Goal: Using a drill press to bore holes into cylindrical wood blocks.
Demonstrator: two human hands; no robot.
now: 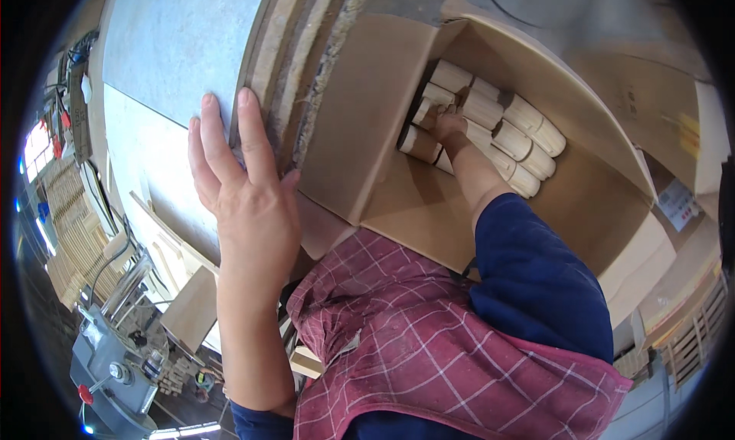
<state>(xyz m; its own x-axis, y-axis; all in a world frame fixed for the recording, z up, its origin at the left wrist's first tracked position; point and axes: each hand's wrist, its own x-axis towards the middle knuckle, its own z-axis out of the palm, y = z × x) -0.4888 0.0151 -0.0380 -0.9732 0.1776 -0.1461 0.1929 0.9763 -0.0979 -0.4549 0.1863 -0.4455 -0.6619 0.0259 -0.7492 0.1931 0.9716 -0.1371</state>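
Observation:
My left hand point(249, 179) lies with its fingers stretched out over the edge of a worktable point(184, 38) with a pale grey top. It holds nothing. My right hand point(450, 124) reaches deep into an open cardboard box point(429, 218), its fingers curled at a pale wooden piece point(426, 112); the fingertips are partly hidden. Around that hand, several smooth, rounded wooden pieces point(528, 118) lie in rows against the far left part of the box, some with rounded ends.
The box's raised flap point(367, 80) stands beside the table's thick layered edge point(295, 65). More cardboard point(643, 103) is at the right. To the lower left are a grey machine point(115, 371) with a red knob and stacked wooden slats point(73, 210). A checked red apron point(429, 325) covers my front.

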